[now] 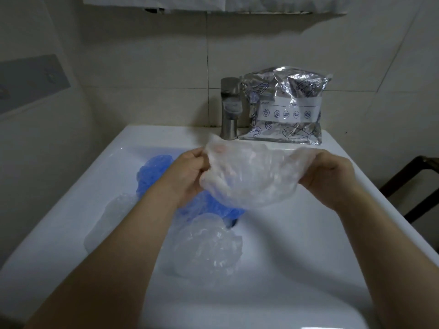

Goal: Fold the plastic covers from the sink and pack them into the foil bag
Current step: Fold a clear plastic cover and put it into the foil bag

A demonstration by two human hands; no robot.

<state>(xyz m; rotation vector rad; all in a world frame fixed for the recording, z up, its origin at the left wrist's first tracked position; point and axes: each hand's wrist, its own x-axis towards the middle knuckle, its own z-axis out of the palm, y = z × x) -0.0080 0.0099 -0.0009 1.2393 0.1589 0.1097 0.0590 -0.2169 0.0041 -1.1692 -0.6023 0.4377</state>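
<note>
1. I see the left hand (190,172) and right hand (330,176) each pinching one edge of a clear plastic cover (251,174), stretched between them above the sink (297,233).
2. Blue cover (152,172) and crumpled clear cover (209,245) lie in the basin below.
3. Foil bag (285,108) stands on the rim beside the tap (230,108).

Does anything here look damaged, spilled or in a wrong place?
Nothing looks spilled or broken. The foil bag is only crumpled, standing beside the faucet. One blue cover and clear covers lie loose in the sink, covering the drain.
</note>
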